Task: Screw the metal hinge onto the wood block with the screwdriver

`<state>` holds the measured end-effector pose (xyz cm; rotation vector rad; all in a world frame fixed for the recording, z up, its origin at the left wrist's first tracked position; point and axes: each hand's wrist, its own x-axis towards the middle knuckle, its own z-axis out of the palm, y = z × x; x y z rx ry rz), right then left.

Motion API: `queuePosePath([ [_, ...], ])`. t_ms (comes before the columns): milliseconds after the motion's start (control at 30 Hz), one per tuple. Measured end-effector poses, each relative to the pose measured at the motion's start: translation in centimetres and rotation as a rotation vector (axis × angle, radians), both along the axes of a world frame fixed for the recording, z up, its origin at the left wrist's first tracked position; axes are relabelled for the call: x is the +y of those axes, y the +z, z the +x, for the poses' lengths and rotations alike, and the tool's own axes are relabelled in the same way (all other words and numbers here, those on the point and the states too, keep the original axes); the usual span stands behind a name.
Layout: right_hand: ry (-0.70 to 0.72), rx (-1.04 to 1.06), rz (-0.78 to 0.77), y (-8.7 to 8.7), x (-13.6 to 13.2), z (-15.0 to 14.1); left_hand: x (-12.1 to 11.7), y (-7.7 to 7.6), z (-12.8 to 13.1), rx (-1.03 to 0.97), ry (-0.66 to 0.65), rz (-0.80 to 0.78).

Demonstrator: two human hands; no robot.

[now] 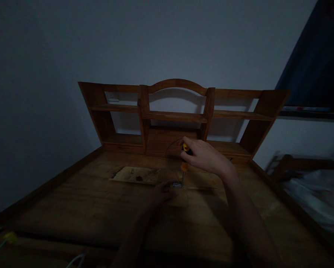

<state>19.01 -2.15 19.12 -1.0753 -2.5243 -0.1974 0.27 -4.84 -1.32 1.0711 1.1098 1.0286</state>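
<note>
Across the middle of the frame, a wooden shelf unit is standing at the back of a wooden desktop. Right of center, the right hand is gripping a screwdriver upright, seemingly to bear down on the small metal piece at center; the left hand is curling beside it, apparently steadying it.
</note>
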Motion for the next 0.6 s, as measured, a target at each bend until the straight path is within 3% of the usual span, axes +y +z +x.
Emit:
queuePosePath([
  [167,-0.140,-0.025,0.063,0.0,0.0,-0.2,0.1,-0.7,-0.2,-0.035,-0.031,0.041],
  [367,0.079,0.039,-0.047,0.0,0.0,-0.2,0.1,-1.1,-0.2,-0.033,-0.011,0.039],
  [533,-0.079,-0.012,0.031,-0.1,-0.1,-0.4,-0.1,-0.3,-0.1,-0.016,0.000,0.044],
  [600,-0.066,-0.019,0.036,0.0,-0.2,-0.4,-0.2,-0.1,0.0,-0.014,-0.004,0.040],
])
